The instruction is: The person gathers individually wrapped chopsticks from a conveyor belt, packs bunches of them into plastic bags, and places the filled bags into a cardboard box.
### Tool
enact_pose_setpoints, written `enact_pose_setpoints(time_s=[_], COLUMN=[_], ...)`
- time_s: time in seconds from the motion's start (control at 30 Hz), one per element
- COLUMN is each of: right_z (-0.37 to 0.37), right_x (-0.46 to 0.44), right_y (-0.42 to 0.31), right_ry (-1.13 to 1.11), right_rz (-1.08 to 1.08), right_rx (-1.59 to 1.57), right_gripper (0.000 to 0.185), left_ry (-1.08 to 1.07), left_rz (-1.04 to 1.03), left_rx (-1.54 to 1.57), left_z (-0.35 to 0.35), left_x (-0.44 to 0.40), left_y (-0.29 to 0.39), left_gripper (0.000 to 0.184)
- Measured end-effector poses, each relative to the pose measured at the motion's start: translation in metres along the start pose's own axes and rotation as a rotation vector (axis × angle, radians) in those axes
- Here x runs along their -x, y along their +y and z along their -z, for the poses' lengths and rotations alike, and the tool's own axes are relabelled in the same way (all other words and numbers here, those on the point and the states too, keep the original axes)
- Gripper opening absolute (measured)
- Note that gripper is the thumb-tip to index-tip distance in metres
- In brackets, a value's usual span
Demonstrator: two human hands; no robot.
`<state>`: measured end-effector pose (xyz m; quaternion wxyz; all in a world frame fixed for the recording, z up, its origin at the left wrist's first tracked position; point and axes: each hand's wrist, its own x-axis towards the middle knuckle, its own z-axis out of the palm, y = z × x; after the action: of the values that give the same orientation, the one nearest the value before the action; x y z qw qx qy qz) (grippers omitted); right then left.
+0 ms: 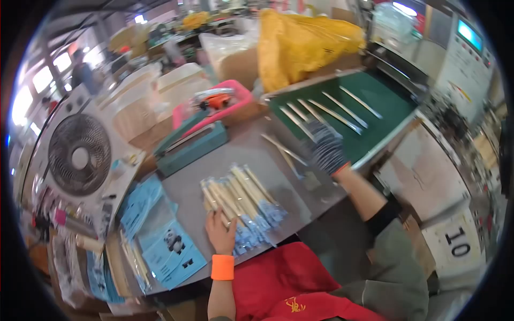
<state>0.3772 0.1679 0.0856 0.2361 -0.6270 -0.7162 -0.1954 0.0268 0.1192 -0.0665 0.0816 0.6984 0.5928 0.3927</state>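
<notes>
My left hand (220, 231), bare with an orange wristband, lies with fingers outstretched on the left edge of a pile of wrapped chopsticks (241, 195). These are pale wooden sticks in clear sleeves with blue ends, side by side on the grey table. My right hand (327, 150), in a striped grey glove, reaches over the near edge of a green conveyor belt (369, 101). Its fingertips are at several wrapped chopsticks on the belt; blur hides whether they grip any. A few loose chopstick packs (284, 150) lie on the table left of the glove.
Blue panda-printed bags (172, 246) lie at the table's left front, near a fan (80, 147). Behind the pile stand a teal metal box (193, 147) and a pink bin (238, 93). A yellow sack (305, 45) is beyond the belt, a machine panel (468, 59) at right.
</notes>
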Motion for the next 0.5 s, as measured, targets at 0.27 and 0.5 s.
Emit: enact_pose_setpoints(time_s=[0.27,0.5], right_z=[-0.113,-0.097], right_x=[-0.015,-0.024], right_y=[0.287,0.124], right_ry=[0.1,-0.063], right_rz=[-0.501,-0.102], right_rx=[0.423,0.135], right_gripper=[0.043,0.019], left_ry=[0.084,0.098], left_rz=[-0.018,-0.07], left_rx=[-0.016,-0.01], left_z=[0.007,0.0], left_x=[-0.003,-0.003], left_y=[0.003,0.004], left_gripper=[0.057,0.058])
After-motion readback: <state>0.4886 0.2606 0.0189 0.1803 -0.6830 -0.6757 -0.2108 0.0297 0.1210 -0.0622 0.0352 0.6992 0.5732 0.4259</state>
